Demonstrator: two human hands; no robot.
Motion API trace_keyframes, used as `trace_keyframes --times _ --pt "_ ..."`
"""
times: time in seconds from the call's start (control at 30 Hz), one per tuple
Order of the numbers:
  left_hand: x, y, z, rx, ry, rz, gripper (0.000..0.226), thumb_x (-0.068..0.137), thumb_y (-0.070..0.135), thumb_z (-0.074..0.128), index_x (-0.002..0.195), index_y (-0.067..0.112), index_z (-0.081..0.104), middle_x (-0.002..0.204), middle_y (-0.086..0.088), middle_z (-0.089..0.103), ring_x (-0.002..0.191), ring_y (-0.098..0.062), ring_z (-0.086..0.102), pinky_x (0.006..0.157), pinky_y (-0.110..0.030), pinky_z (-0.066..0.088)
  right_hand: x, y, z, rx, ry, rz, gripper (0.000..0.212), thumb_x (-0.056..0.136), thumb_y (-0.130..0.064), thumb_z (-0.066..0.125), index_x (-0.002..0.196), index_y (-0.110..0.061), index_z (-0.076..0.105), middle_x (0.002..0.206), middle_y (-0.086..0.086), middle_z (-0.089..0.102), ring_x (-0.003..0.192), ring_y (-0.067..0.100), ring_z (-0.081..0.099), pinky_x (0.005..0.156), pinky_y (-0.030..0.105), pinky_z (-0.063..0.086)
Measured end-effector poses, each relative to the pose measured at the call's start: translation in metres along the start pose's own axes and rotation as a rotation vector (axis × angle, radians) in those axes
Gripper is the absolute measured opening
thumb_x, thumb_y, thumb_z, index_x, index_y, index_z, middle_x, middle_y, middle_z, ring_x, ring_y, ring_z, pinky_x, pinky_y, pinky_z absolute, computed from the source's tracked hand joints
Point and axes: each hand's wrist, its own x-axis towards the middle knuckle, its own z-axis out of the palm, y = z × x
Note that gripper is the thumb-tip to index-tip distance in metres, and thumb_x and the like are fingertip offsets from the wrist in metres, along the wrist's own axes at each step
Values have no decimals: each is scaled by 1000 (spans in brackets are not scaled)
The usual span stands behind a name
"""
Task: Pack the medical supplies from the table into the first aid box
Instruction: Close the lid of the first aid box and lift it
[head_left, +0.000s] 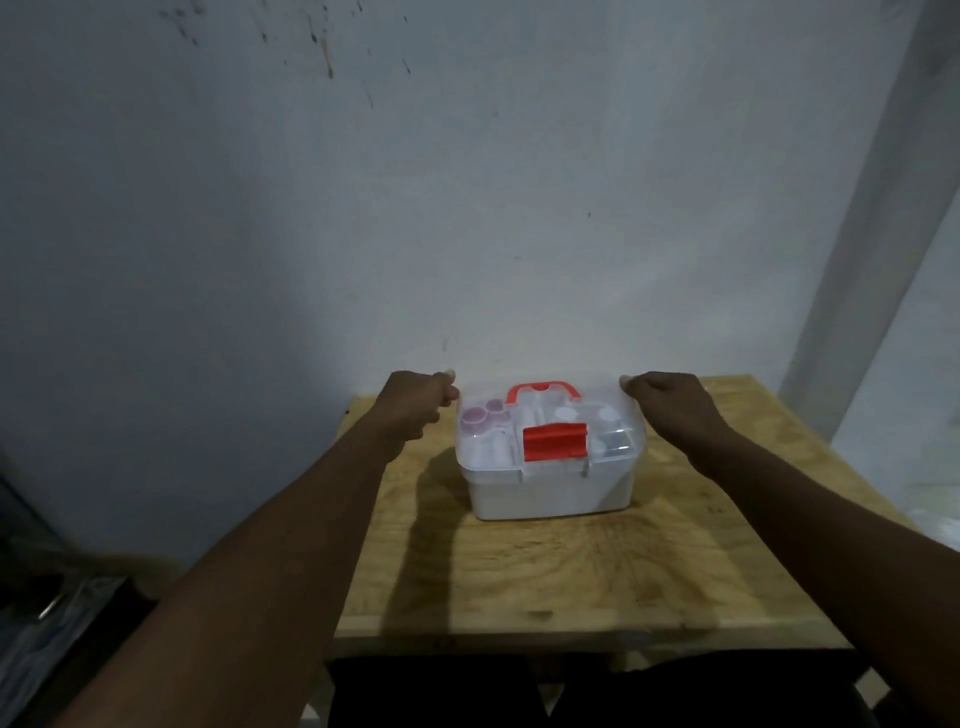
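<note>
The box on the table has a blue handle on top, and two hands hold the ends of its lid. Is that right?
Not quite. The head view shows the handle is red, not blue. The rest stands: the box sits on the table, and the left hand and right hand hold the ends of its lid.

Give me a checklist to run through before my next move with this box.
1. Lid down on box: ok.
2. Red latch snapped shut: cannot tell.
3. Left hand and right hand gripping the lid's ends: ok.
4. Supplies inside, seen through the lid: ok.
5. Handle free of both hands: ok.
6. No supplies left on the table, in what shows: ok.
</note>
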Motion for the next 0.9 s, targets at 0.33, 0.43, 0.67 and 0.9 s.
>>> trace_keyframes --times 0.33,0.43,0.67,0.9 --pt "-11 -12 59 286 34 403 48 102 43 49 146 24 48 158 -3 39 138 -24 46 109 -35 39 -21 1 28 -393 -54 -511 56 89 -60 38 127 -26 62 141 3 54 135 20 39 109 44 34" --pt "-11 -17 59 295 66 443 46 102 38 50 146 24 48 157 -2 40 137 -23 47 104 -29 38 -24 7 23 -435 -105 -546 67 82 -69 44 135 -28 53 149 0 44 140 19 32 114 45 30" --pt "-10 -17 60 308 68 438 48 100 40 51 146 27 46 158 -2 38 135 -25 48 105 -38 44 -25 9 18 -586 -155 -615 108 54 -88 58 142 -29 41 154 -1 34 141 20 27 114 47 33" --pt "-8 -19 62 294 85 451 49 101 40 51 147 26 45 158 -2 38 138 -25 46 104 -36 43 -25 13 21 -609 -109 -665 109 55 -89 53 143 -26 42 153 1 37 140 22 29 112 47 34"
